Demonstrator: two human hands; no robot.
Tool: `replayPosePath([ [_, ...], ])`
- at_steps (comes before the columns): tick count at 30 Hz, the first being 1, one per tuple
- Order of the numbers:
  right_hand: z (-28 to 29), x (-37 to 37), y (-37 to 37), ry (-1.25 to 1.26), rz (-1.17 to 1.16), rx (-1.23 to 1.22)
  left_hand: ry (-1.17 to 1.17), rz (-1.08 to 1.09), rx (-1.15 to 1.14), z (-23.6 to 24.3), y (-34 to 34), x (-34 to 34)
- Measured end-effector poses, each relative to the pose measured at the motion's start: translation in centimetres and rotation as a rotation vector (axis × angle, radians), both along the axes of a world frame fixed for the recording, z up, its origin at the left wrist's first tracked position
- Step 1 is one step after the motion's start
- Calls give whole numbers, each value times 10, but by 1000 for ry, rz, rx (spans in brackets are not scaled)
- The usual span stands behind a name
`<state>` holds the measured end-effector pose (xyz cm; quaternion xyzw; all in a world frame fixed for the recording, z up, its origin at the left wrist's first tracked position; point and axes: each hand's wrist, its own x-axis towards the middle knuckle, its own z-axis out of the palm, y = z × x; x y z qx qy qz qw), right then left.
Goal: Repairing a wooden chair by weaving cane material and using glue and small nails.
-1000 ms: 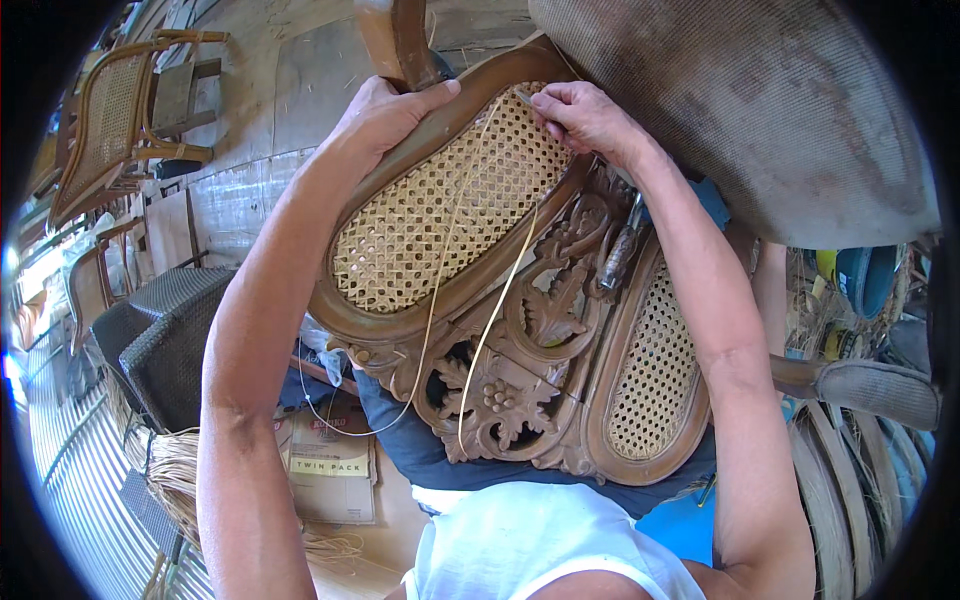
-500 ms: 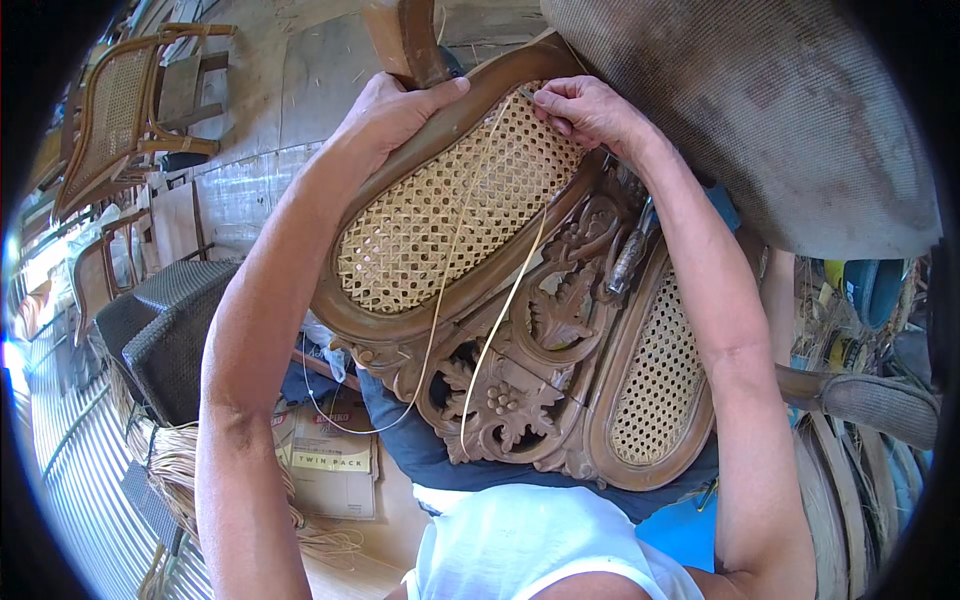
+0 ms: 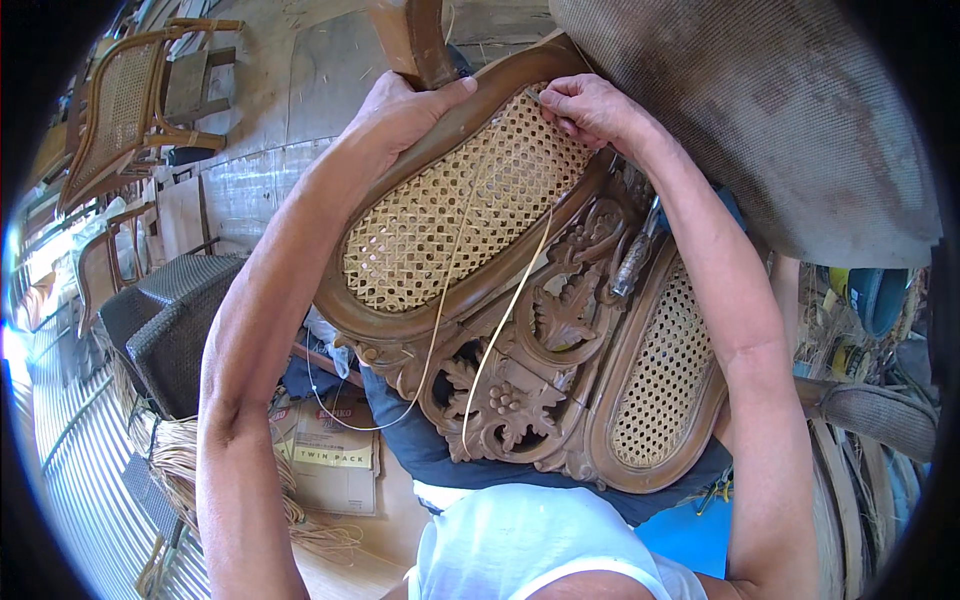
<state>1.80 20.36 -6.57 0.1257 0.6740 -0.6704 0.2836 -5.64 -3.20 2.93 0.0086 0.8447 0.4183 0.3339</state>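
A carved brown wooden chair back (image 3: 540, 380) rests across my lap, with two caned panels. My left hand (image 3: 418, 115) wraps round the top edge of the larger panel's frame, beside an upright wooden leg (image 3: 410, 35). My right hand (image 3: 590, 115) is pinched at the upper end of the larger woven cane panel (image 3: 410, 235), on something small and thin that I cannot make out clearly. Loose pale cane strands (image 3: 492, 343) hang over the weave and the carving. A rolled silver-coloured object (image 3: 622, 275) lies on the carving under my right forearm.
A cane chair (image 3: 115, 115) lies at upper left. A dark woven seat (image 3: 175, 335) and bundled cane fibres (image 3: 170, 450) are at left. Flattened cardboard (image 3: 330, 480) is below. A large mesh-covered cushion (image 3: 740, 110) fills the upper right; more strips (image 3: 840, 500) lie at right.
Both hands and the chair back have shifted slightly to the right in the view. My right fingers stay pinched at the panel's upper end, and my left grip is unchanged.
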Motion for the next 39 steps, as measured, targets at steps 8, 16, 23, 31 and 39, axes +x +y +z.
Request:
replayPosePath([
  [8, 0, 0, -9, 53, -17, 175, 17, -21, -9, -2, -2, -1],
  [16, 0, -1, -3, -10, 25, 23, -64, 16, 57, 8, -3, 2],
  [23, -6, 1, -1, 50, 23, 20, -94, 11, 52, 11, 0, 2],
  [31, -7, -5, -8, 13, -9, 125, -89, 34, 42, 4, -2, 1],
  [39, 4, -16, -18, 88, 85, 431, 39, -12, -6, -6, -7, -3],
])
